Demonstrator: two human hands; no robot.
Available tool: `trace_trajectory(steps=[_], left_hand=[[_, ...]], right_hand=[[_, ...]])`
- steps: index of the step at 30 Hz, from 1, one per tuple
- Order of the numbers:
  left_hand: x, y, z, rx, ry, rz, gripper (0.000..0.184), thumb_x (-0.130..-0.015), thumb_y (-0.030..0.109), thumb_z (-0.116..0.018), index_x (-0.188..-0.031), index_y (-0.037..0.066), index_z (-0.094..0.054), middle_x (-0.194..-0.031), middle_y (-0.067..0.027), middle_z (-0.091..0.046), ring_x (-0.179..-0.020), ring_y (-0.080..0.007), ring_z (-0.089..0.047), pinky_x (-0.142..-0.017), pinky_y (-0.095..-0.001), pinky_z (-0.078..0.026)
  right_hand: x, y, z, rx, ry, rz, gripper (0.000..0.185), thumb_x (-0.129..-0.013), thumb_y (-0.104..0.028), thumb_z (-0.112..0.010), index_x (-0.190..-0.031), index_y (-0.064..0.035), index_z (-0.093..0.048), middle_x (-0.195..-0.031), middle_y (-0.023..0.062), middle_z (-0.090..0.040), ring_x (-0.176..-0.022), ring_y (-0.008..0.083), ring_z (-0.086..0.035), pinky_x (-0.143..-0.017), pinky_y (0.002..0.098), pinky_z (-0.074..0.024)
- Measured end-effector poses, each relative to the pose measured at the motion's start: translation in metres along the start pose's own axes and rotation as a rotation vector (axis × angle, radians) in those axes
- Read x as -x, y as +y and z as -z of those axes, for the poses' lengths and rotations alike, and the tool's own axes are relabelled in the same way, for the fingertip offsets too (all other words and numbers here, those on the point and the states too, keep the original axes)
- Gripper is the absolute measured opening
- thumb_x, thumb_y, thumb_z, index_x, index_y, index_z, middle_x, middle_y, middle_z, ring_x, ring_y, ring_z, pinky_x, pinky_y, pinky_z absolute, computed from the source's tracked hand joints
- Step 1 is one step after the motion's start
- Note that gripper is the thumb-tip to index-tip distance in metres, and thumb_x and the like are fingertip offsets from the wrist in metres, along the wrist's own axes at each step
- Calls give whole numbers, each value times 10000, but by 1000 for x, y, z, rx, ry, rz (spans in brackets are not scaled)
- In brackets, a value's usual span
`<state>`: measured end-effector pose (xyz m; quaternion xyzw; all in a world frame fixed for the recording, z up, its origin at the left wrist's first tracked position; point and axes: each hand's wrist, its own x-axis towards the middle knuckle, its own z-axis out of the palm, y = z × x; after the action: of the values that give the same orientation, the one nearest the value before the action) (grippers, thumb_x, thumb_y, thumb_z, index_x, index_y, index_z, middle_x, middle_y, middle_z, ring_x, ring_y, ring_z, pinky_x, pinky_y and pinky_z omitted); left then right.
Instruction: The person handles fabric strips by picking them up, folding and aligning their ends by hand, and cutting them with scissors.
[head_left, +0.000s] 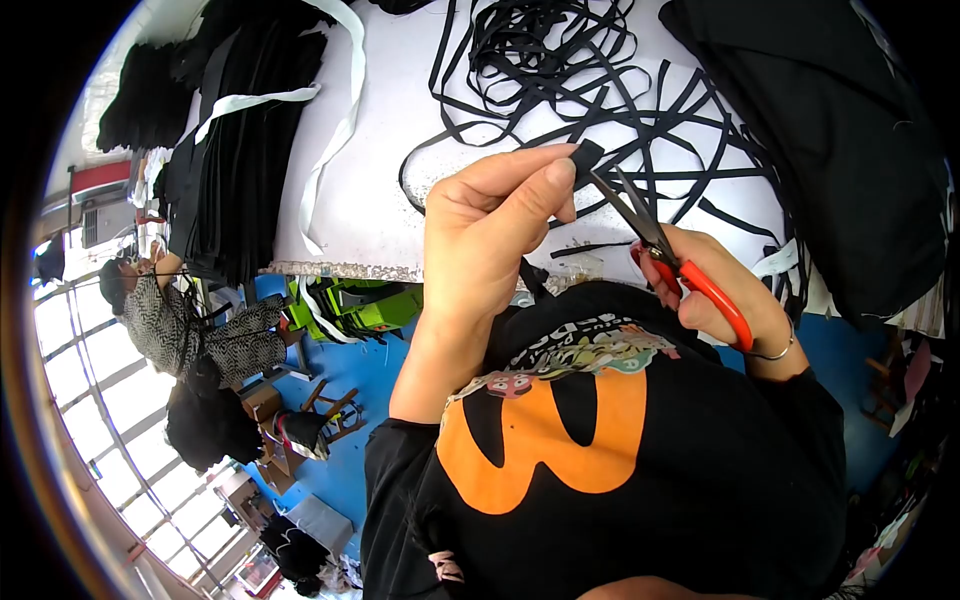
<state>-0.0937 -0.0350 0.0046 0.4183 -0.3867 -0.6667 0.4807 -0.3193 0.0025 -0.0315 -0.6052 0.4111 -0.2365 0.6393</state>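
Between the thumb and index finger of my left hand (500, 215) is pinched the end of a black strip (587, 157). My right hand (715, 285) grips red-handled scissors (718, 300), whose dark blades are parted and point up and left, just to the right of the strip's end. Beyond both hands, a tangle of long black straps (545, 45) lies on the white table (375, 190). Part of the held strip is hidden behind my left hand.
Stacked black fabric (245, 150) with white strips (345, 130) lies at the table's left. Black cloth (830, 140) covers the right side. A green machine (375, 308) stands below the table edge. Another person (165, 325) is at the far left.
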Motion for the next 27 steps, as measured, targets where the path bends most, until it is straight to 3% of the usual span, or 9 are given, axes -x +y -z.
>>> trace_trajectory(steps=[4,9,15,17,22,27], left_hand=[[3,3,-1,-66,-24,42,200,-871,109,-665,-1018,-26,-684,-714,-40,-638,-529,-16,-431,-470,-163,-308],[5,1,-6,-75,-15,13,209,-870,106,-669,-1018,-41,-678,-741,-50,-647,-655,-65,-559,-591,-180,-421],[5,0,-8,-78,-13,35,215,-868,101,-671,-1023,-48,-674,-754,-60,-651,-685,-85,-579,-613,-194,-441],[5,1,-8,-86,-13,52,212,-867,95,-671,-1023,-49,-674,-756,-62,-652,-688,-86,-581,-615,-194,-442],[6,-2,-11,-97,1,7,203,-868,86,-667,-1024,-44,-676,-756,-56,-651,-680,-81,-580,-608,-184,-434],[5,0,-4,-139,-37,75,218,-887,127,-647,-1041,-24,-680,-752,-32,-646,-573,-24,-452,-516,-160,-337]], right_hand=[[-1,-2,1,-8,-18,22,958,-601,-909,-485,-911,-3,-508,-684,7,-458,-569,83,-475,-508,205,-391],[-4,-3,-2,22,28,73,933,-635,-891,-482,-910,0,-508,-678,11,-456,-564,89,-467,-500,211,-382],[-4,-2,-11,35,66,60,837,-705,-842,-476,-848,-18,-494,-667,1,-445,-556,96,-451,-505,230,-368],[-4,0,-13,-23,66,250,426,-858,-390,-609,-772,1,-462,-564,59,-429,-471,151,-404,-458,290,-346],[-3,-1,-13,15,82,203,445,-869,-402,-614,-747,2,-472,-553,55,-429,-484,144,-417,-467,282,-362],[2,-8,-13,-46,82,68,391,-867,-329,-642,-716,-4,-484,-542,35,-417,-495,111,-403,-469,261,-355]])
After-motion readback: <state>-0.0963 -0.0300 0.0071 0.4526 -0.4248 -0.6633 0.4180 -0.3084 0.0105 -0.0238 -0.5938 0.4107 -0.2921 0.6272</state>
